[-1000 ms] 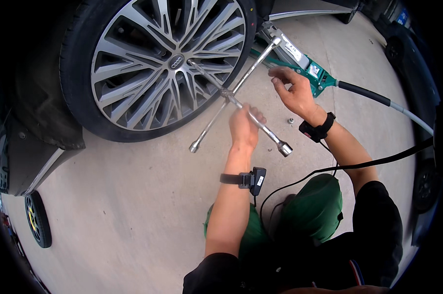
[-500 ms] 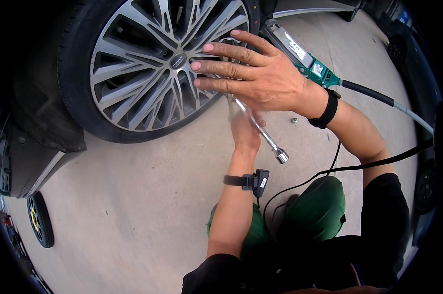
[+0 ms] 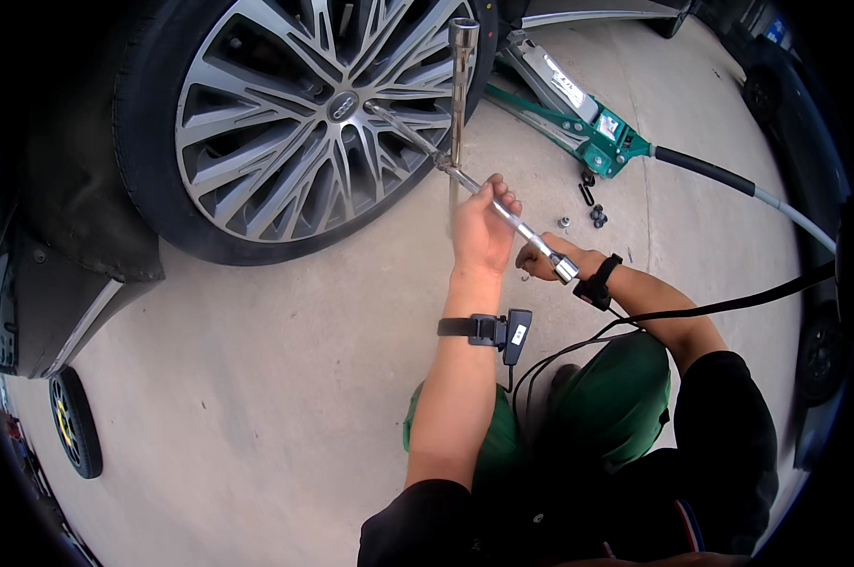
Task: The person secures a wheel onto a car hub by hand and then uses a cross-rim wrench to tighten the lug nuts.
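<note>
Floor (image 3: 257, 406): pale concrete, small dark specks
Light: soft, even
Right edge: dark parked car (image 3: 797, 156)
Left edge: upright black-tyred wheel (image 3: 88, 430)

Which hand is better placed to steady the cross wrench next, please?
Likely the left hand: its fingers curl around the cross wrench, nearer its centre; the right hand is by a socket end.

the left forearm (image 3: 450, 416) is held nearly upright in view, its wrist kept almost straight, and the fingers of the left hand (image 3: 483, 231) are curled inward. the right forearm (image 3: 649, 283) is angled up and leftward from a bent elbow; the right hand (image 3: 552, 257) is held near the left, partly hidden, fingers bent.
</note>
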`<state>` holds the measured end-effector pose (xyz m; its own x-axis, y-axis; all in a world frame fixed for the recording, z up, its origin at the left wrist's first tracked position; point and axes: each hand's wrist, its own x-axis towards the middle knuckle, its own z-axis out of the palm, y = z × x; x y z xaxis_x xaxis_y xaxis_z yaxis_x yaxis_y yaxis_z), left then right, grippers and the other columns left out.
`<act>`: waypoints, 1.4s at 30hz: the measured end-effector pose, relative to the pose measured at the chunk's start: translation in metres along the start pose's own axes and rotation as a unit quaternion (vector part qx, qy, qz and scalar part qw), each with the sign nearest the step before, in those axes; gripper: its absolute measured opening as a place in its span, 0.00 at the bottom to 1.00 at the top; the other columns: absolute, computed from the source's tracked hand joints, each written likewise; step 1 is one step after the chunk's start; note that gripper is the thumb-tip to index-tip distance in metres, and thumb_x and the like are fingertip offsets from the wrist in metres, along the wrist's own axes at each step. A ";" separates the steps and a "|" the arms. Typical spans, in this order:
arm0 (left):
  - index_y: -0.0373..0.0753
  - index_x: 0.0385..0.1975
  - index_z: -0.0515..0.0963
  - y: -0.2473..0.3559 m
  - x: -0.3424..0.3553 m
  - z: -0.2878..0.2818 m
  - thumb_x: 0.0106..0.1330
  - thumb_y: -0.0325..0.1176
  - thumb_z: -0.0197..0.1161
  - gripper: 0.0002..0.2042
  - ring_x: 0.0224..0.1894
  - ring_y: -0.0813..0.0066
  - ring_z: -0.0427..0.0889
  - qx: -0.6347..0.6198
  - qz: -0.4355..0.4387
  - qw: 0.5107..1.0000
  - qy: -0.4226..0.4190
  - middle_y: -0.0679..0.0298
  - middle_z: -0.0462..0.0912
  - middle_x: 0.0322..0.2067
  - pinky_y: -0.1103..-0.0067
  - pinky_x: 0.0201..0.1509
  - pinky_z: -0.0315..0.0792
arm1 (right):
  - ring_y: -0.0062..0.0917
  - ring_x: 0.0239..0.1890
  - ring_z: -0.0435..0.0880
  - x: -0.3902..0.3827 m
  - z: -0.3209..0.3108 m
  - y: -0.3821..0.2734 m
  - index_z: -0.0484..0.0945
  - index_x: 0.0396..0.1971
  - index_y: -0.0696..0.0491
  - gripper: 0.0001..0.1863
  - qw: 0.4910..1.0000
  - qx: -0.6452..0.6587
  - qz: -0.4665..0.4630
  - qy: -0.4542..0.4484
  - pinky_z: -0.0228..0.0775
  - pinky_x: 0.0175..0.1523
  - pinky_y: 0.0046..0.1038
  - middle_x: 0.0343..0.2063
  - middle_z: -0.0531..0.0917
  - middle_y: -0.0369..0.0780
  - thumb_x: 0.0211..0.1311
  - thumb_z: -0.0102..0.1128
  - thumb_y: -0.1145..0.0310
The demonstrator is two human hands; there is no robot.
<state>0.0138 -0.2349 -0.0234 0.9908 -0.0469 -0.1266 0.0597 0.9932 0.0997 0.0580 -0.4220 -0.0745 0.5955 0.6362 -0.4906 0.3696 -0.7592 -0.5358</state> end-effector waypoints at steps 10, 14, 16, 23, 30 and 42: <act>0.28 0.40 0.72 -0.002 0.006 -0.004 0.74 0.37 0.51 0.14 0.29 0.75 0.74 -0.039 -0.013 0.997 0.064 0.62 0.74 0.30 0.81 0.33 0.75 | 0.27 0.54 0.77 -0.004 -0.200 -0.238 0.84 0.31 0.51 0.12 0.601 -0.559 -0.367 0.438 0.63 0.63 0.35 0.37 0.84 0.34 0.59 0.57 0.59; 0.33 0.32 0.74 -0.011 0.014 -0.006 0.74 0.42 0.51 0.16 0.24 0.75 0.71 -0.092 -0.088 0.988 -0.090 0.65 0.72 0.22 0.82 0.27 0.68 | 0.31 0.26 0.83 0.019 -0.213 -0.242 0.84 0.15 0.48 0.10 0.644 -0.708 -0.147 0.249 0.74 0.38 0.35 0.17 0.82 0.36 0.50 0.61 0.63; 0.37 0.26 0.73 -0.011 0.010 -0.001 0.74 0.43 0.49 0.17 0.23 0.76 0.69 -0.070 -0.066 0.995 -0.035 0.68 0.67 0.17 0.84 0.24 0.62 | 0.28 0.27 0.84 0.022 -0.220 -0.242 0.85 0.17 0.47 0.07 0.665 -0.681 -0.161 0.261 0.73 0.35 0.29 0.20 0.84 0.35 0.49 0.62 0.65; 0.41 0.22 0.70 -0.007 0.012 -0.002 0.75 0.44 0.48 0.19 0.19 0.80 0.62 -0.086 -0.078 0.993 -0.036 0.71 0.61 0.14 0.83 0.23 0.55 | 0.30 0.25 0.85 0.024 -0.222 -0.228 0.84 0.15 0.49 0.05 0.661 -0.646 -0.236 0.300 0.74 0.31 0.28 0.18 0.83 0.37 0.46 0.63 0.68; 0.42 0.21 0.69 -0.021 0.010 0.011 0.74 0.43 0.49 0.18 0.17 0.81 0.60 -0.027 -0.056 0.997 0.050 0.72 0.60 0.13 0.84 0.23 0.54 | 0.34 0.20 0.82 0.026 -0.232 -0.181 0.80 0.10 0.49 0.11 0.661 -0.551 -0.299 0.413 0.72 0.27 0.33 0.13 0.80 0.40 0.40 0.59 0.59; 0.45 0.18 0.64 -0.024 -0.032 0.016 0.73 0.44 0.50 0.19 0.14 0.82 0.55 0.008 -0.077 0.985 0.156 0.74 0.56 0.12 0.83 0.19 0.49 | 0.35 0.28 0.83 0.000 -0.192 -0.212 0.83 0.13 0.47 0.08 0.678 -0.589 -0.258 0.355 0.75 0.34 0.34 0.17 0.83 0.38 0.46 0.59 0.63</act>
<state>-0.0173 -0.2588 -0.0060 0.8847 -0.1593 -0.4381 0.2109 0.9749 0.0714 0.1165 -0.2876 0.1715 0.2096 0.9499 0.2318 0.7235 -0.3102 0.6167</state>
